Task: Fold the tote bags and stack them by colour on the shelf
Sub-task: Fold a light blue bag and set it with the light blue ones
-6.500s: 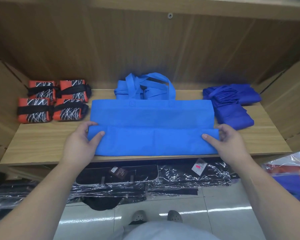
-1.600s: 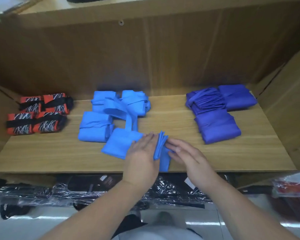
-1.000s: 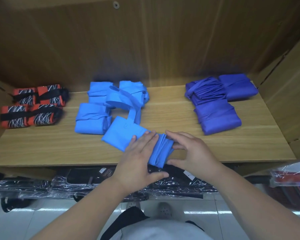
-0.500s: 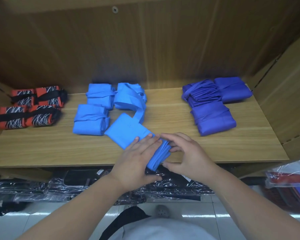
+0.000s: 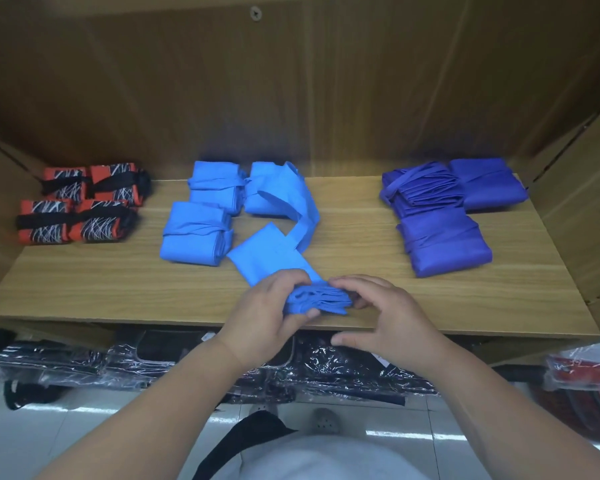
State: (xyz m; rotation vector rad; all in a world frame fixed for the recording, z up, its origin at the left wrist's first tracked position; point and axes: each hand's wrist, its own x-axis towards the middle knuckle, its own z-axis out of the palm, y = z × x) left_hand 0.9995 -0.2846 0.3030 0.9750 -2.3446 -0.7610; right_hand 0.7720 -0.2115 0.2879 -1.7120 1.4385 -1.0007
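Wooden shelf (image 5: pixel 361 233) boards carried all the bags, in front of a brown back wall. Near the front edge lay the light blue tote bag (image 5: pixel 267 254), partly folded, its strap running back toward the folded light blue bags (image 5: pixel 194 237). The left hand (image 5: pixel 267 317) gripped the gathered near end of it, fingers (image 5: pixel 284 282) curled on top and thumb underneath. The right hand (image 5: pixel 392 317) had its fingers curled around the right side of the same end, thumb held apart. Dark blue bags (image 5: pixel 444 244) lay at the right, orange and black bundles (image 5: pixel 77 206) at the left.
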